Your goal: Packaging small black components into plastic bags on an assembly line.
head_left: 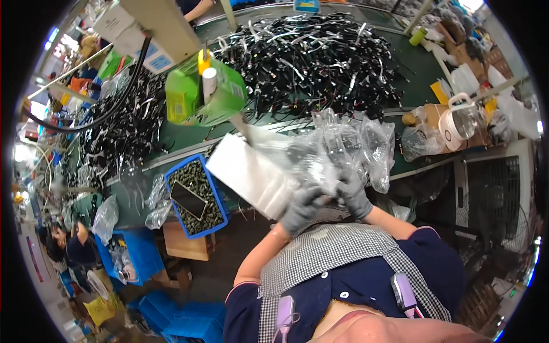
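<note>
The clear bag (pixel 313 166), blurred, is before you at the counter's (pixel 414 163) near edge, its near end at your hands. Your gloved left hand (pixel 303 208) curls its fingers beside the near corner of the white sheet (pixel 249 174); your right hand (pixel 354 197), also curled, is just beside it. Blur hides the fingertips: I cannot tell whether either pinches film. You seem to be working the bag's near end; the next move probably calls for a sure hold on the film, free of the sheet. More bags (pixel 369 143) lie right along the near edge. Left of the sheet, the blue tray (pixel 207 231) of dark parts (pixel 213 206) carries a phone (pixel 189 200). Cables (pixel 309 63) heap toward the far edge.
</note>
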The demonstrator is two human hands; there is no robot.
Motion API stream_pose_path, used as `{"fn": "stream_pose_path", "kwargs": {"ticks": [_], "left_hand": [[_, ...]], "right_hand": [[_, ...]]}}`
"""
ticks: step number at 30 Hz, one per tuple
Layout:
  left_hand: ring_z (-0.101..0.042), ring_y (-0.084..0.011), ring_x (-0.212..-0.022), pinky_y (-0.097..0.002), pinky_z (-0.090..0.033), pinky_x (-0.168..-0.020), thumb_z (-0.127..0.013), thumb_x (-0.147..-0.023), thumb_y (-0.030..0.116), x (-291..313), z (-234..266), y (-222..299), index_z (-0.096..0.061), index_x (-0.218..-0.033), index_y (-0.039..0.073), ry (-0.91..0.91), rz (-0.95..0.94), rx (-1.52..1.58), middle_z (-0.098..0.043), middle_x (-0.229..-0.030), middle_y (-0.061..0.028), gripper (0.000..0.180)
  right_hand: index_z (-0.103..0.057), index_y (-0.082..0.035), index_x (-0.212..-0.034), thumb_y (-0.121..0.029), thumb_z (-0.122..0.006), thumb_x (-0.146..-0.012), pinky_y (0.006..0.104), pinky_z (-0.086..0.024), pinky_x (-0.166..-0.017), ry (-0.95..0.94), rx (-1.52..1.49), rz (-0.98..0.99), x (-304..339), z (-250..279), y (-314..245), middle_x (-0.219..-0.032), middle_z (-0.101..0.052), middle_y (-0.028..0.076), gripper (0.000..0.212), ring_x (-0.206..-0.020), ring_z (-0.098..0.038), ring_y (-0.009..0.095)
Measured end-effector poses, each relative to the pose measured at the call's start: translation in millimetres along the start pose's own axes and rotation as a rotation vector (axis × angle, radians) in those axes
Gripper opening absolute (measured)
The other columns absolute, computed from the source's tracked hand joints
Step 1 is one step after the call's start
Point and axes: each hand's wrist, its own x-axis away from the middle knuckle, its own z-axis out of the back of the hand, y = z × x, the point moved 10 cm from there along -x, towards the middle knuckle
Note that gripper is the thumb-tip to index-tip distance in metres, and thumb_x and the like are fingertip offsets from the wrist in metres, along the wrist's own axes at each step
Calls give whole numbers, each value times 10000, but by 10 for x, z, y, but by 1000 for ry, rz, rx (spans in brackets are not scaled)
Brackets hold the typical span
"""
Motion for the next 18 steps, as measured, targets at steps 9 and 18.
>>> {"fn": "stream_pose_path", "kwargs": {"ticks": [9, 18], "left_hand": [[-612, -281, -709, -358, -473, -653, -603, -836, 205, -858, -1453, -1414, -620, -918, 25, -468, 236, -202, -645, -820, -156, 199], [-609, -286, -896, -365, -458, -792, -616, -797, 256, -813, -1257, -1551, -597, -1101, 54, -512, 253, -282, -639, -990, -164, 367]], "right_hand": [[-596, -52, -1016, -228, -586, -754, 407, -474, -754, 638, 1287, 154, -488, 1966, 520, -931, -622, 173, 315, -833, -592, 328], [-622, -48, -969, -88, -544, -750, 338, -474, -747, -15, 633, 644, -2857, 260, -1093, -861, -647, 146, 236, -793, -617, 263]]}}
